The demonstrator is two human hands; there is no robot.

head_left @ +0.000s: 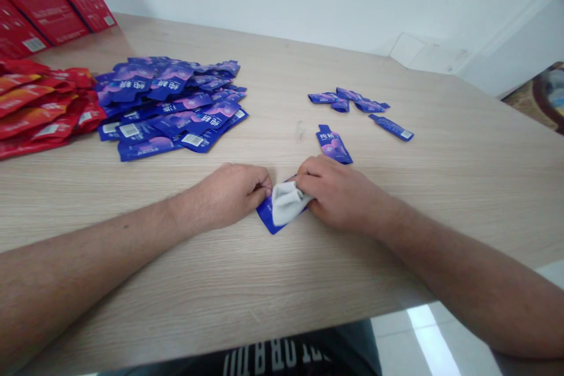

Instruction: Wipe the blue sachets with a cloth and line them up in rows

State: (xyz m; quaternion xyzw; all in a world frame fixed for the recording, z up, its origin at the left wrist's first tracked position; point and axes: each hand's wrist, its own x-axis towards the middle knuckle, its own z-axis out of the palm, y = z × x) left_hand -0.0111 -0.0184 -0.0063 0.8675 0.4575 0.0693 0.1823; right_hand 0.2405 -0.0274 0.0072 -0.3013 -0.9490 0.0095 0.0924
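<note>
A wood-grained worktop (220, 282) spread beneath both hands. Red cartons (44, 6) stood at its far left, then came a heap of blue pouches (171, 106) and a heap of red packets (39, 106). The right hand (335, 191) was clenched; the left hand (233, 192) pinched the edge of a single blue pouch (265, 215) lying between the two. The white cloth (287, 204), bunched in the right hand's grasp, partly covered that pouch.

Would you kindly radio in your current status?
Left hand closed at edge of blue packet. Right hand holding white cloth over it. Second packet lying just beyond right hand.
</note>
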